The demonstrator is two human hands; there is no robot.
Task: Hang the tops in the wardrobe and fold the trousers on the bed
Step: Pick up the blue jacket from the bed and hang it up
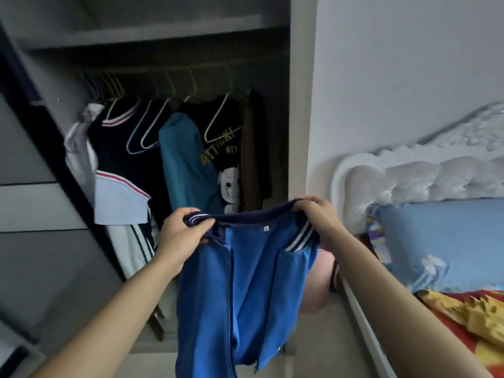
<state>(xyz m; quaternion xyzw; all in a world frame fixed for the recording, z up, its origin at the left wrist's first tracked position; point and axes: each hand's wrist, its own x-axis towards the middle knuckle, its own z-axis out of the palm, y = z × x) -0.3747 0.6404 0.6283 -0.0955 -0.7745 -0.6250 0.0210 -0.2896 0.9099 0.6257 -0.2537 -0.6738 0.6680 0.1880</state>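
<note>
A person stands before the open wardrobe (pixel 298 105), holding a blue jacket (pixel 245 282) up by its collar (pixel 245 215) with both hands. The left hand (pixel 182 236) has its grip pinched on the left end of the navy, white-striped collar, thumb on top and fingers curled under the cloth. The right hand (pixel 316 216) has its grip curled over the right end, bunching the striped ribbing. The jacket hangs open at the front with its inside showing and a small white label (pixel 266 228) just under the neck. Its body drops toward the near edge of the view, in front of the wardrobe's lower part and left of the bed (pixel 362 317).

Farther back, a rail (pixel 169 67) inside the wardrobe carries tops on pale hangers (pixel 218 118). There is a navy top (pixel 120 154) with a striped neckline on the left and a dark top (pixel 226 143) printed "ATTACK!" with a teal sleeve (pixel 182 165) in the middle. A brown garment (pixel 249 148) hangs on the right, and a white garment (pixel 79 151) at the far left.

On the right, the bed has a white padded headboard (pixel 409 175), a light blue pillow (pixel 450 241) and a red and yellow cover (pixel 469 328). Something pink (pixel 319 282) shows behind the jacket's right edge; I cannot tell what it is
</note>
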